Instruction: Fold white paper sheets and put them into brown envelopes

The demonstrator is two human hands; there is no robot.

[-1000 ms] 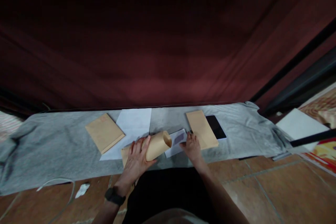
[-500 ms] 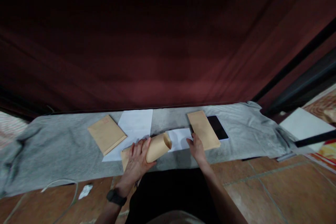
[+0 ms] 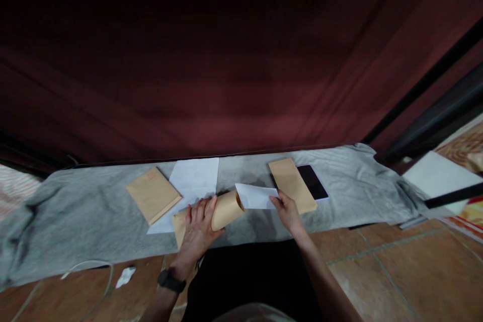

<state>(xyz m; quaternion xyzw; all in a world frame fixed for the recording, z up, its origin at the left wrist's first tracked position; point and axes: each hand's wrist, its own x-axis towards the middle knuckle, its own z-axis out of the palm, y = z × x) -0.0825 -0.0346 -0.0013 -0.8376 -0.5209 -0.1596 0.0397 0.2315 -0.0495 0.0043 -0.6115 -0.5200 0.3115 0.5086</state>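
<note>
My left hand (image 3: 198, 225) lies over a brown envelope (image 3: 225, 210) and grips it so that its mouth bulges open toward the right. My right hand (image 3: 289, 212) pinches a folded white paper (image 3: 255, 195) by its right edge. The paper is lifted off the grey cloth (image 3: 75, 216), and its left corner is at the envelope's open mouth. A dark watch sits on my left wrist.
On the cloth lie a second brown envelope (image 3: 153, 194) at the left, white sheets (image 3: 193, 177) beside it, a third brown envelope (image 3: 292, 184) at the right and a dark phone (image 3: 312, 181). A dark red curtain hangs behind. A cable (image 3: 88, 265) lies on the tiled floor.
My right hand has picked the folded white paper up from the cloth and brought it left to the envelope's mouth. My left hand has kept its hold on the envelope.
</note>
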